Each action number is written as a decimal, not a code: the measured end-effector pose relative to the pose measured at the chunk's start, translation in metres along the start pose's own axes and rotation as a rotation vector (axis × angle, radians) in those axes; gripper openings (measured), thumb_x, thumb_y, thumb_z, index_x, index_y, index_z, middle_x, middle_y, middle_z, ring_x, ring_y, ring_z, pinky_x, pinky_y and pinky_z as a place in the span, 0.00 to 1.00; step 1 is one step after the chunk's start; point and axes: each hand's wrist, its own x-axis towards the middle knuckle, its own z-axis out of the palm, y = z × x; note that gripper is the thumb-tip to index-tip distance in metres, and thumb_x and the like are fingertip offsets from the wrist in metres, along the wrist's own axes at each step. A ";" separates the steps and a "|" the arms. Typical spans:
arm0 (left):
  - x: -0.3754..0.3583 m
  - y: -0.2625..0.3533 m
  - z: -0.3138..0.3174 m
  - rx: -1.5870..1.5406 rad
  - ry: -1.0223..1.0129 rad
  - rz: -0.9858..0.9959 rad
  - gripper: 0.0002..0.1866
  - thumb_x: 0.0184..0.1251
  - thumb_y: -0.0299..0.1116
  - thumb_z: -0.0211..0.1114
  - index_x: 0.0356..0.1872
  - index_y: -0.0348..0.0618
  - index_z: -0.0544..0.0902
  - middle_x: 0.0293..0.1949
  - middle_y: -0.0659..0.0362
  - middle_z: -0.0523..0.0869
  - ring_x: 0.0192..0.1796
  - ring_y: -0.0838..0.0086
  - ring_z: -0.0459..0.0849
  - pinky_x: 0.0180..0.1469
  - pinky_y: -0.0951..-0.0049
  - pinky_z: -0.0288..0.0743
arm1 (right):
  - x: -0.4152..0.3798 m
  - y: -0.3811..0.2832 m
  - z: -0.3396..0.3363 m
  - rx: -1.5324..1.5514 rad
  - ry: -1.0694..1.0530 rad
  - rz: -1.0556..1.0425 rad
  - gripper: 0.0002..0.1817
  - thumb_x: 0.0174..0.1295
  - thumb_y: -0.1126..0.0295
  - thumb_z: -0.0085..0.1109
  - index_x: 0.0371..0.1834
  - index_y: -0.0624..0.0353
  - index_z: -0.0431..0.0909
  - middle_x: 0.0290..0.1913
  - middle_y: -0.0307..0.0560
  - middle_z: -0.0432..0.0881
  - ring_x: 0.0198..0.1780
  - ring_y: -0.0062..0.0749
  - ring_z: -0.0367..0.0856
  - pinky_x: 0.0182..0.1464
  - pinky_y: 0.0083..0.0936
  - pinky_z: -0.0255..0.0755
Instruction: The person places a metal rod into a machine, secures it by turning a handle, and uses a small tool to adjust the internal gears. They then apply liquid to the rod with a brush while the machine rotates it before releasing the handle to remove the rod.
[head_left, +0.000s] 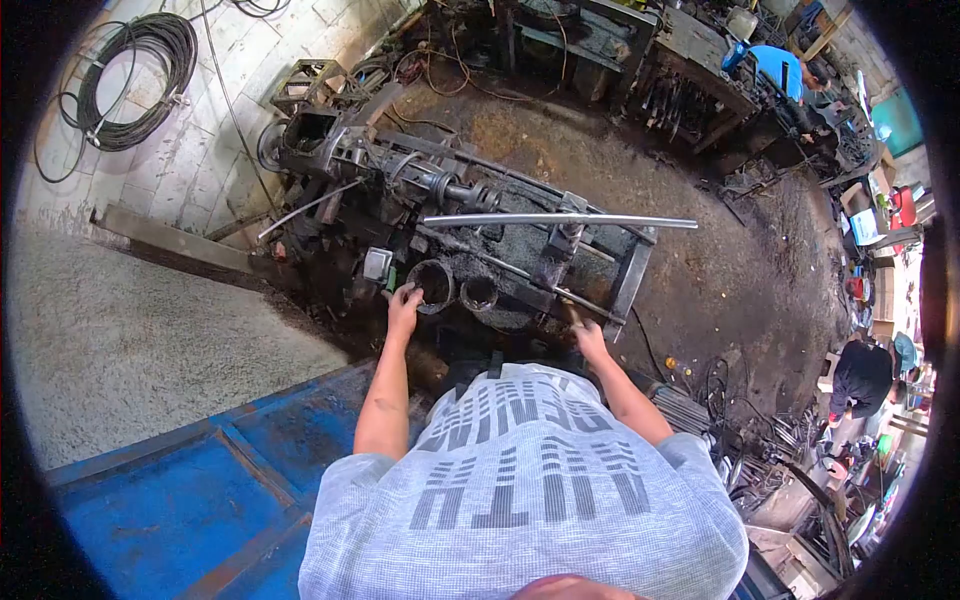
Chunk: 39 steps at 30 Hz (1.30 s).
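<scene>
My left hand (403, 310) is at the left side of a round, open-topped metal container (449, 287), its fingers bent and close together. What they pinch, if anything, is too small to tell. A smaller dark round container (480, 292) stands just right of that one. My right hand (590, 337) is at the front right of a greasy machine (440, 185), its fingers curled around something dark near a short metal rod (580, 298). A long, shiny metal bar (560, 219) lies across the machine, beyond both hands.
Blue metal panels (140, 510) lie at the lower left, beside a rough concrete slab (150, 350). A coiled black cable (140, 80) hangs on the wall. Cluttered workbenches (690, 60) line the back. Metal scrap (790, 440) lies at right, where another person (862, 378) bends over.
</scene>
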 end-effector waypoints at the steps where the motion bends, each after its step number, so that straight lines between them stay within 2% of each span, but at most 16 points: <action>1: 0.002 -0.003 0.000 0.022 -0.013 0.039 0.20 0.62 0.35 0.66 0.52 0.33 0.77 0.38 0.58 0.81 0.40 0.75 0.79 0.46 0.75 0.72 | 0.000 0.004 0.000 0.188 0.084 0.029 0.15 0.57 0.65 0.58 0.38 0.67 0.80 0.23 0.47 0.79 0.21 0.33 0.77 0.25 0.31 0.69; 2: 0.003 -0.007 0.000 0.028 -0.010 0.040 0.20 0.63 0.35 0.66 0.51 0.34 0.78 0.38 0.58 0.81 0.40 0.75 0.78 0.45 0.76 0.72 | 0.000 0.007 -0.003 0.232 0.030 0.087 0.13 0.57 0.67 0.57 0.40 0.67 0.77 0.21 0.41 0.74 0.19 0.29 0.73 0.19 0.28 0.65; 6: -0.003 0.006 0.003 -0.039 0.015 -0.021 0.19 0.63 0.33 0.65 0.51 0.32 0.77 0.41 0.56 0.81 0.40 0.74 0.80 0.46 0.75 0.74 | 0.014 0.028 -0.004 0.331 -0.116 0.352 0.12 0.58 0.67 0.58 0.38 0.66 0.75 0.22 0.43 0.75 0.19 0.28 0.73 0.18 0.28 0.64; 8: -0.008 0.018 0.003 -0.076 0.022 -0.032 0.19 0.63 0.32 0.65 0.52 0.31 0.77 0.42 0.55 0.82 0.41 0.73 0.80 0.47 0.75 0.74 | 0.013 0.017 0.003 0.313 0.072 0.435 0.10 0.60 0.67 0.57 0.34 0.65 0.77 0.23 0.44 0.76 0.20 0.28 0.75 0.18 0.28 0.64; 12: -0.009 0.013 -0.003 -0.096 0.020 -0.049 0.20 0.62 0.30 0.65 0.53 0.30 0.76 0.46 0.54 0.82 0.45 0.73 0.81 0.49 0.75 0.75 | 0.023 0.020 0.017 0.500 0.136 0.490 0.12 0.58 0.68 0.58 0.26 0.68 0.78 0.25 0.46 0.79 0.20 0.31 0.75 0.20 0.30 0.66; 15: -0.012 0.014 -0.008 -0.068 0.012 -0.068 0.23 0.62 0.33 0.65 0.55 0.30 0.75 0.51 0.50 0.80 0.52 0.67 0.79 0.55 0.71 0.72 | 0.031 0.033 0.018 0.086 0.278 0.312 0.12 0.56 0.68 0.58 0.33 0.70 0.76 0.29 0.55 0.82 0.25 0.45 0.81 0.28 0.38 0.74; 17: -0.004 -0.010 -0.014 -0.025 0.063 0.013 0.26 0.61 0.35 0.66 0.57 0.30 0.73 0.55 0.48 0.78 0.57 0.64 0.76 0.60 0.69 0.68 | 0.013 0.011 0.007 -0.465 0.411 -0.040 0.16 0.54 0.69 0.55 0.41 0.71 0.72 0.34 0.66 0.82 0.37 0.60 0.82 0.40 0.47 0.77; 18: -0.002 -0.020 -0.016 0.022 0.108 0.090 0.29 0.61 0.37 0.66 0.59 0.30 0.72 0.59 0.46 0.76 0.61 0.61 0.73 0.64 0.67 0.64 | 0.005 0.003 0.001 -0.530 0.318 -0.009 0.19 0.52 0.70 0.54 0.46 0.70 0.69 0.40 0.72 0.80 0.45 0.66 0.79 0.50 0.50 0.73; 21: -0.010 -0.012 -0.011 0.031 0.131 0.066 0.33 0.60 0.40 0.67 0.62 0.30 0.69 0.63 0.44 0.71 0.67 0.58 0.67 0.68 0.66 0.57 | -0.021 -0.017 -0.004 -0.658 0.303 -0.093 0.18 0.54 0.69 0.54 0.46 0.67 0.70 0.41 0.70 0.80 0.44 0.63 0.80 0.49 0.49 0.74; 25: -0.015 0.002 -0.006 0.063 0.131 0.054 0.33 0.59 0.39 0.67 0.62 0.30 0.69 0.63 0.44 0.71 0.66 0.59 0.67 0.68 0.66 0.58 | -0.043 -0.091 -0.019 -0.759 0.149 -0.132 0.13 0.55 0.71 0.55 0.41 0.67 0.75 0.44 0.66 0.80 0.42 0.60 0.81 0.46 0.48 0.75; 27: -0.008 -0.008 -0.009 0.020 0.089 0.038 0.32 0.60 0.39 0.67 0.62 0.30 0.69 0.63 0.44 0.72 0.65 0.59 0.69 0.67 0.66 0.59 | -0.050 -0.148 -0.032 -0.571 0.016 -0.427 0.10 0.55 0.71 0.59 0.38 0.64 0.79 0.37 0.60 0.83 0.39 0.54 0.83 0.43 0.44 0.76; 29: -0.008 -0.003 -0.007 0.008 0.083 0.034 0.32 0.60 0.38 0.66 0.62 0.30 0.69 0.62 0.44 0.72 0.64 0.59 0.70 0.66 0.66 0.60 | -0.045 -0.194 -0.043 -0.264 0.118 -0.746 0.08 0.55 0.72 0.62 0.36 0.63 0.81 0.32 0.59 0.83 0.37 0.51 0.84 0.41 0.39 0.77; 31: -0.012 0.007 -0.003 -0.006 0.076 0.028 0.32 0.61 0.38 0.66 0.62 0.30 0.69 0.62 0.44 0.72 0.64 0.58 0.71 0.66 0.66 0.61 | -0.037 -0.248 -0.061 -0.279 0.236 -0.852 0.09 0.56 0.71 0.62 0.38 0.63 0.81 0.32 0.60 0.83 0.37 0.52 0.84 0.40 0.36 0.77; 33: -0.015 0.017 0.001 -0.079 0.070 -0.004 0.32 0.61 0.38 0.66 0.62 0.29 0.69 0.61 0.44 0.73 0.62 0.59 0.72 0.65 0.66 0.62 | -0.017 -0.283 -0.073 -0.355 0.354 -0.875 0.09 0.59 0.72 0.61 0.40 0.63 0.81 0.34 0.55 0.84 0.36 0.41 0.85 0.39 0.30 0.77; 36: -0.009 -0.005 -0.004 -0.073 0.071 -0.029 0.33 0.60 0.40 0.67 0.62 0.29 0.69 0.61 0.44 0.73 0.62 0.60 0.72 0.65 0.67 0.62 | 0.026 -0.313 -0.079 -0.669 0.297 -1.054 0.11 0.58 0.65 0.61 0.41 0.59 0.81 0.43 0.57 0.82 0.48 0.48 0.81 0.48 0.37 0.75; 39: -0.010 -0.009 -0.005 0.024 0.134 -0.009 0.33 0.60 0.41 0.67 0.61 0.29 0.70 0.62 0.44 0.72 0.63 0.59 0.71 0.65 0.66 0.61 | 0.057 -0.290 -0.053 -0.895 0.223 -0.947 0.17 0.64 0.59 0.51 0.52 0.55 0.74 0.48 0.55 0.79 0.52 0.48 0.78 0.52 0.40 0.73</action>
